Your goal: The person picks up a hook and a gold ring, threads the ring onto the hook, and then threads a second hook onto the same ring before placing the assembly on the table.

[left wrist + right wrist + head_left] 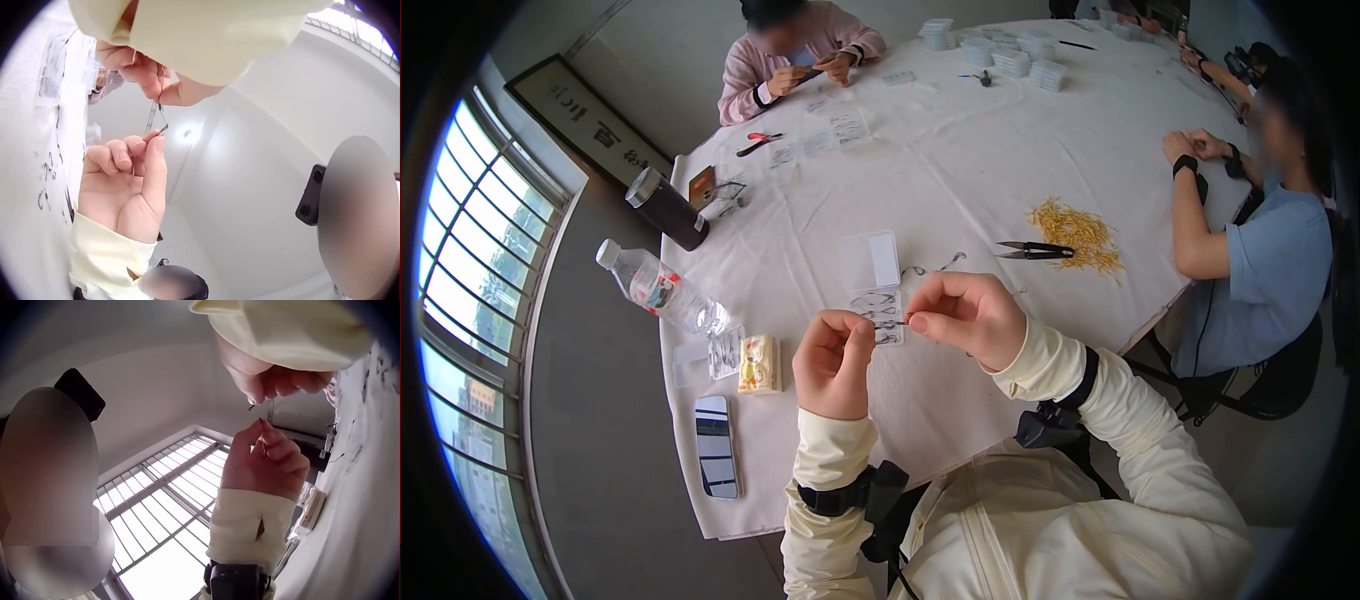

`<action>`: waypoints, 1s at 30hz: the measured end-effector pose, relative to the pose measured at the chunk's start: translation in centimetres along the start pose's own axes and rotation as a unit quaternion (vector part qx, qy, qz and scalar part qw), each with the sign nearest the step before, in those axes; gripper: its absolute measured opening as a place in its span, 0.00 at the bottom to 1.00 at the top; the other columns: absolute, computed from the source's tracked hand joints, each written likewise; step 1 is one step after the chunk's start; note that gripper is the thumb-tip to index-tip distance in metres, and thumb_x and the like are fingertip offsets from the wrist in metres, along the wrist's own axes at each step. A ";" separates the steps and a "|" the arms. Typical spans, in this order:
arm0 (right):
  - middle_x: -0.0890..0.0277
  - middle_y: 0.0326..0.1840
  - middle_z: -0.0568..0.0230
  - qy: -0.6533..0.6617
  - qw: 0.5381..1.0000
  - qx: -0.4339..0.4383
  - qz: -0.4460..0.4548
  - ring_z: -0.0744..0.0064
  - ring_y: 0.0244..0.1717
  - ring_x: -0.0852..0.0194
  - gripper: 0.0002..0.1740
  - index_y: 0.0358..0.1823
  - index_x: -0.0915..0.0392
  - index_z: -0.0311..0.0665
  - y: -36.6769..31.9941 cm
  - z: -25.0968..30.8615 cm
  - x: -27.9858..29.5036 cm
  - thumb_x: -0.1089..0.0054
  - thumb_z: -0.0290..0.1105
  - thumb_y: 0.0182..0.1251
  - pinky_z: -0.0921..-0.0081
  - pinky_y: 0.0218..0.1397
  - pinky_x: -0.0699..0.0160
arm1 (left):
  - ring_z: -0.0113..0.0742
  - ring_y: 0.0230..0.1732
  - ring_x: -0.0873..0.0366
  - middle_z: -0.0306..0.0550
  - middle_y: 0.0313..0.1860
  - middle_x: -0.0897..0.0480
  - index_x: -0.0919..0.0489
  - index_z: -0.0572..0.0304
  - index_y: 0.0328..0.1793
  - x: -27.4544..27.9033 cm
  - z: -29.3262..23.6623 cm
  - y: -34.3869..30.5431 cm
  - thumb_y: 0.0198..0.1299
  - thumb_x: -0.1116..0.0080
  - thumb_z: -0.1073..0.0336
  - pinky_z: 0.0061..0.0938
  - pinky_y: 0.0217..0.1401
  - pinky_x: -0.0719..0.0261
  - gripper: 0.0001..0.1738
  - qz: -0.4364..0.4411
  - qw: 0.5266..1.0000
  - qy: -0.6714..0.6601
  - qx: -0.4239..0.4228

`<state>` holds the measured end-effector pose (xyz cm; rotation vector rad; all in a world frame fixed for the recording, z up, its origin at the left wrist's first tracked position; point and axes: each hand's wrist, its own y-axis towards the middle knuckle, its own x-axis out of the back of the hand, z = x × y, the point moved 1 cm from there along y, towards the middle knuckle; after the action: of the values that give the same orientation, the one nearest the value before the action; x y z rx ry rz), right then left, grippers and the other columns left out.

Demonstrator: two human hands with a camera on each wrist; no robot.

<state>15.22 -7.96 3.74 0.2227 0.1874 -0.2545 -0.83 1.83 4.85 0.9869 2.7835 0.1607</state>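
Observation:
Both hands meet above the table near a clear plastic case (890, 337) holding several dark fishing hooks. My left hand (835, 365) pinches one end of a small dark piece of fishing tackle with a thin line; a thin golden strand (164, 70) shows at its fingers. My right hand (972, 318) pinches the other end (164, 129) between thumb and forefinger. A fine line spans the short gap between the fingertips. I cannot tell the tackle's exact kind. Loose hooks (952, 260) lie just beyond the right hand.
Black thread snips (1035, 250) lie against a pile of yellow strands (1085, 232). On the left are a water bottle (665, 290), a dark flask (668, 210), a wrapped yellow pack (759, 364) and a phone (717, 448). Other people sit around the table (1000, 150).

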 end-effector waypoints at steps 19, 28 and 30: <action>0.16 0.42 0.58 -0.038 0.994 0.101 -0.027 0.76 0.42 0.18 0.03 0.38 0.23 0.29 -0.2 -0.2 -0.7 0.39 0.21 0.66 0.77 0.51 0.18 | 0.16 0.28 0.32 0.34 0.29 0.20 0.22 0.66 0.39 -1.3 0.3 -0.6 0.65 0.39 0.75 0.15 0.31 0.35 0.02 -0.021 0.985 0.130 -0.111; 0.15 0.38 0.59 -0.278 0.927 0.232 -0.094 0.72 0.36 0.17 0.07 0.35 0.23 0.32 -0.5 0.5 -1.2 0.35 0.16 0.57 0.77 0.42 0.19 | 0.21 0.26 0.31 0.37 0.28 0.20 0.22 0.65 0.39 -1.3 0.4 -0.5 0.62 0.38 0.76 0.19 0.30 0.33 0.03 -0.028 0.970 0.188 -0.151; 0.16 0.37 0.63 -0.306 0.898 0.291 -0.122 0.72 0.31 0.18 0.08 0.34 0.23 0.34 -0.4 0.3 -1.3 0.31 0.19 0.56 0.77 0.36 0.19 | 0.23 0.26 0.31 0.38 0.28 0.20 0.22 0.65 0.38 -1.4 0.4 -0.5 0.62 0.38 0.76 0.19 0.30 0.33 0.03 -0.031 0.964 0.211 -0.161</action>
<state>13.98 -8.10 4.21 0.7020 -0.5035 -0.6167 0.02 0.55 4.61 0.8638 3.0068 0.8794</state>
